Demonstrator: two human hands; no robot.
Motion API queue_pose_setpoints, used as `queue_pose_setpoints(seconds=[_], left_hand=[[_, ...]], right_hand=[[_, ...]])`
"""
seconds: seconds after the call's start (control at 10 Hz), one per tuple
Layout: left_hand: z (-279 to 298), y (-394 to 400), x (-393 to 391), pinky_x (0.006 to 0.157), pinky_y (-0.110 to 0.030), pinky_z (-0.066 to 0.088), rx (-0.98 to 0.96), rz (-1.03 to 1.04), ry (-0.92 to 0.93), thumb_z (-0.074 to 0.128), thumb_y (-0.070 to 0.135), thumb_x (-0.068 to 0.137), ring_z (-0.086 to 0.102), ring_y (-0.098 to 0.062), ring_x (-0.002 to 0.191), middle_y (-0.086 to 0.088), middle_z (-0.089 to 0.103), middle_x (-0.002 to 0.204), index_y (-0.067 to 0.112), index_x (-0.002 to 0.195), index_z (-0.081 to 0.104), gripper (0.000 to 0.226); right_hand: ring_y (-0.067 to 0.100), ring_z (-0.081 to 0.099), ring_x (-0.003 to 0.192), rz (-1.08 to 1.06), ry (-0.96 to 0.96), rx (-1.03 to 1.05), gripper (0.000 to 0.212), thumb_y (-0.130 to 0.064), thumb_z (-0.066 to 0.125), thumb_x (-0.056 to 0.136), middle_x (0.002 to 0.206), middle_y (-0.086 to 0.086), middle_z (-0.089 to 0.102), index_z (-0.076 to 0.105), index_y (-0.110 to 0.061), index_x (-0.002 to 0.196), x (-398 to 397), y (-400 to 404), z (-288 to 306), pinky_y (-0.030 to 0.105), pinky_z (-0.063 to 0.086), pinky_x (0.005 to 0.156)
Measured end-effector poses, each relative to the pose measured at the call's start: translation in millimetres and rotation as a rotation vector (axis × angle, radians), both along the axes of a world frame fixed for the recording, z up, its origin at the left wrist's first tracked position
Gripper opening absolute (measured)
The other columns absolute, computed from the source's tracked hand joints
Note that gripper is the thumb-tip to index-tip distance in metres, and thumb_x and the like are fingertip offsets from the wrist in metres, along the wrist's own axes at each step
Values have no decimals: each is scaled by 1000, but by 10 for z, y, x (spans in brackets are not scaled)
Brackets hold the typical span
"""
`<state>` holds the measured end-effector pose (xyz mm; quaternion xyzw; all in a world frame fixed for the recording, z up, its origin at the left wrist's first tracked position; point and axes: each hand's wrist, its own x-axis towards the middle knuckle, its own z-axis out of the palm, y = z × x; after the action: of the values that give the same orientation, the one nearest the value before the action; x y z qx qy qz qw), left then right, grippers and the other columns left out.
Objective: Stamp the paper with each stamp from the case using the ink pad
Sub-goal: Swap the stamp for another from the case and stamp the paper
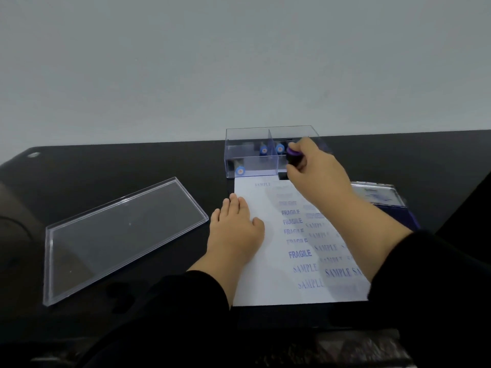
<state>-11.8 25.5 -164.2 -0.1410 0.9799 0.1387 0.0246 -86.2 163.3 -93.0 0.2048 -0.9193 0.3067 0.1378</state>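
A white paper (268, 282) lies on the black table, printed with several blue FRAGILE and SAMPLE marks. My left hand (233, 229) rests flat on its left edge. Behind the paper stands a clear plastic case (255, 160) with dividers, holding blue-capped stamps (240, 171). My right hand (316, 171) grips a black stamp with a purple top (293, 156) at the case's front right compartment. The ink pad (382, 197), a blue tin with its lid up, sits to the right, partly hidden by my right forearm.
The case's clear lid (117, 235) lies flat on the table (132, 166) to the left of the paper. A pale wall rises behind the table's far edge. A dark rounded object sits at the far left edge.
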Motion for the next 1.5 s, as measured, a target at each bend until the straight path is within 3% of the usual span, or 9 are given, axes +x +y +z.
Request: queue_pose_setpoints(seconds=[0.1,0.3,0.6,0.8,1.5], left_hand=[[0,15,-5,117,-35,-4,-5,10,-6,18,33,100,-8,-18,147,-5,-11,159,11,152,-4,60],[-8,9,-15,117,-35,-5,-6,16,-16,18,32,100,-10,-17,146,-4,-12,159,11,151,-6,60],[10,8,-34,117,-35,-5,-9,14,-35,18,33,101,-11,-17,146,-3,-13,159,12,152,-6,59],[1,13,-28,117,-34,-5,-9,21,-29,18,31,100,-10,-16,146,-3,-12,159,12,152,-5,59],[-3,9,-38,117,-35,-4,-21,23,-35,17,32,100,-10,-17,146,-3,-12,159,13,151,-5,59]], right_hand=[[22,59,87,35,-20,-30,30,-22,51,92,95,-2,63,47,-25,122,-110,-202,-85,36,51,74],[18,59,93,65,-22,-70,33,-24,51,92,103,-4,64,48,-27,125,-198,-418,-396,31,47,72],[18,58,89,66,-13,-31,33,-25,50,93,101,-2,64,47,-26,126,-240,-398,-462,28,43,67],[23,58,92,93,-29,8,34,-23,51,93,103,1,62,48,-25,127,-216,-433,-485,34,48,73],[21,60,93,62,-53,-15,31,-20,54,92,107,-2,64,50,-22,123,-186,-480,-494,35,50,76]])
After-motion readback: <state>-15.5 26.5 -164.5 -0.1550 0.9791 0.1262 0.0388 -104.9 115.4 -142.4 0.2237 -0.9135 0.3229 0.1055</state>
